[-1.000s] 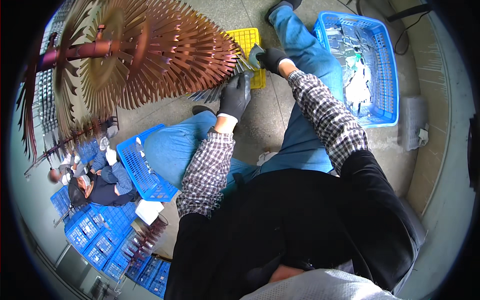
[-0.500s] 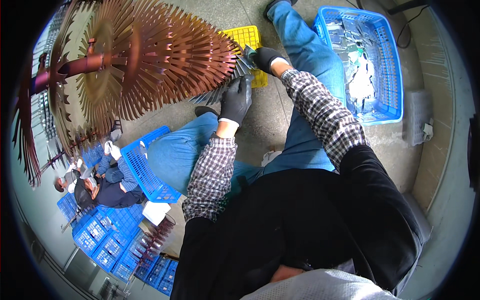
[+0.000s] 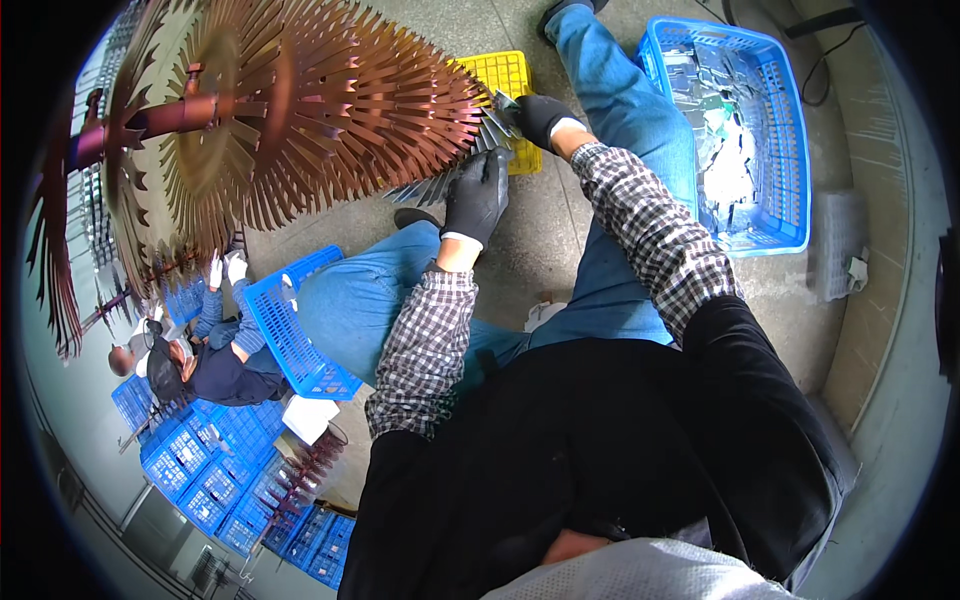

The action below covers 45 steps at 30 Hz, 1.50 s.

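A large copper-coloured rack (image 3: 370, 110) with rings of forked prongs on a thick shaft fills the upper left. Silver flat strips (image 3: 425, 190) sit along its edge nearest me. Both my hands wear black gloves. My right hand (image 3: 543, 118) is closed on a small, flat, shiny metal piece (image 3: 507, 101) beside the prong tips. Just below and to the left, my left hand (image 3: 475, 202) touches the rack's silver-edged part with its fingers pressed together. What lies between those fingers is hidden.
A yellow basket (image 3: 515, 75) stands on the floor behind my hands. To the right, a blue basket (image 3: 793, 190) contains many flat shiny pieces. Another blue basket (image 3: 325, 375) is by my left knee. At far left a co-worker (image 3: 225, 365) sits near stacked blue crates (image 3: 205, 470).
My hands stay at nearly the same place on the rack, and the whole view has shifted slightly. At far left the co-worker's gloved hands have moved up and apart.
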Each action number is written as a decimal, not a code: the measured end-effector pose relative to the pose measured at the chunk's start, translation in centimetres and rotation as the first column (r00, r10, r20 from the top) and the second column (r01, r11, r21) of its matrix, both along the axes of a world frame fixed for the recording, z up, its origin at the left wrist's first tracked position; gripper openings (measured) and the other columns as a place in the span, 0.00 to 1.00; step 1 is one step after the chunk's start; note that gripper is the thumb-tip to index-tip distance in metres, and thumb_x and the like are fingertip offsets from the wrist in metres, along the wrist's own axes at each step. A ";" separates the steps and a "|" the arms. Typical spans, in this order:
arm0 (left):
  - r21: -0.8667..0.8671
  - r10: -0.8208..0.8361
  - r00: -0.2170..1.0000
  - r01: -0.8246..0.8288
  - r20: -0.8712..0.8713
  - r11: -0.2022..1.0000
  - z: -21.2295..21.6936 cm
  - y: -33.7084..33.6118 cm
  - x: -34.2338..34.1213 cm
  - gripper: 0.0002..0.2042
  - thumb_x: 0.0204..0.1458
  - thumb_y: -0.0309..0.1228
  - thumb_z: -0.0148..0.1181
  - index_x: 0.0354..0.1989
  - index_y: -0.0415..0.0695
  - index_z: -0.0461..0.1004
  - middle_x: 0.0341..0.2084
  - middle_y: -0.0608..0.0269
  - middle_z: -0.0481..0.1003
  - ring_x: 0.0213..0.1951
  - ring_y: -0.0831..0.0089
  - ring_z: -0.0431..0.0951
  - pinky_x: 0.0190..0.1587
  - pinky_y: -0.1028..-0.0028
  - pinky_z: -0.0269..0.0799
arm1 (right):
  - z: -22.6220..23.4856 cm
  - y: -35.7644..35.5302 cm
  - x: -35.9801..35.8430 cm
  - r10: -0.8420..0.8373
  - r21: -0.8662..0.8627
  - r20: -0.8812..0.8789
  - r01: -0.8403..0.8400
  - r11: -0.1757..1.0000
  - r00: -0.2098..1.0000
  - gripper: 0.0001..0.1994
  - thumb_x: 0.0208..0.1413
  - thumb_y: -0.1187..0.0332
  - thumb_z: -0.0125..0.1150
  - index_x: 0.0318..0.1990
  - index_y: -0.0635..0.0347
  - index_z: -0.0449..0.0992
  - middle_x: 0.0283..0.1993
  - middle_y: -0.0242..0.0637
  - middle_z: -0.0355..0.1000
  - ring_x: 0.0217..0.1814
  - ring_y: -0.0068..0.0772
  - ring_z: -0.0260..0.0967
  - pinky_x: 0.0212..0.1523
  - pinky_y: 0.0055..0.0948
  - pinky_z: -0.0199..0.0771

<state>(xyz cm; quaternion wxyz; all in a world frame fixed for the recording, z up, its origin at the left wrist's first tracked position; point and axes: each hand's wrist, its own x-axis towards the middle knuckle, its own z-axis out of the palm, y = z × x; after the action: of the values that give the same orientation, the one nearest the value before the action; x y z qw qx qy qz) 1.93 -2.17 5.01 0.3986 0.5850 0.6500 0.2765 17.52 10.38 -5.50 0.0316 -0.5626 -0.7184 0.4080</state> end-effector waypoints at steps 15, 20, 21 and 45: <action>0.199 0.045 0.988 -0.016 -0.146 0.980 -0.8 0.5 0.0 0.14 0.65 0.35 0.52 0.44 0.38 0.81 0.39 0.50 0.83 0.37 0.50 0.80 0.42 0.61 0.74 | -1.8 0.4 0.6 0.066 0.054 -0.070 -0.063 0.997 0.995 0.19 0.65 0.56 0.52 0.46 0.63 0.81 0.44 0.51 0.82 0.44 0.62 0.77 0.45 0.50 0.75; 0.234 0.008 0.941 0.076 -0.338 0.969 -0.4 0.6 0.2 0.15 0.66 0.34 0.52 0.51 0.39 0.79 0.47 0.52 0.82 0.43 0.54 0.82 0.47 0.64 0.75 | -1.0 0.4 0.3 0.092 0.071 -0.031 -0.090 0.993 0.995 0.19 0.64 0.56 0.53 0.45 0.63 0.81 0.44 0.51 0.82 0.43 0.62 0.77 0.44 0.50 0.76; 0.235 -0.002 0.917 0.104 -0.399 0.966 -0.3 0.5 0.2 0.15 0.66 0.34 0.52 0.52 0.38 0.79 0.49 0.50 0.81 0.45 0.53 0.81 0.48 0.63 0.75 | -0.8 0.5 0.1 0.093 0.053 -0.013 -0.092 0.994 0.996 0.19 0.64 0.56 0.53 0.45 0.63 0.82 0.44 0.52 0.82 0.43 0.62 0.78 0.44 0.50 0.76; 0.326 0.203 0.692 0.049 -0.692 0.944 -3.0 3.8 0.9 0.19 0.63 0.36 0.53 0.59 0.42 0.76 0.55 0.52 0.79 0.49 0.53 0.81 0.51 0.61 0.75 | -2.1 1.4 -1.6 0.126 0.112 0.040 -0.130 0.985 0.991 0.22 0.64 0.51 0.51 0.46 0.61 0.81 0.43 0.57 0.81 0.45 0.65 0.77 0.41 0.54 0.74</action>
<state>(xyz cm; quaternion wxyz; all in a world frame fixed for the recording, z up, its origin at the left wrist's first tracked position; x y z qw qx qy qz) 2.83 1.62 2.02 0.0014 0.6744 0.7241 0.1442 15.89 11.78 -7.58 0.0259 -0.5192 -0.7756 0.3582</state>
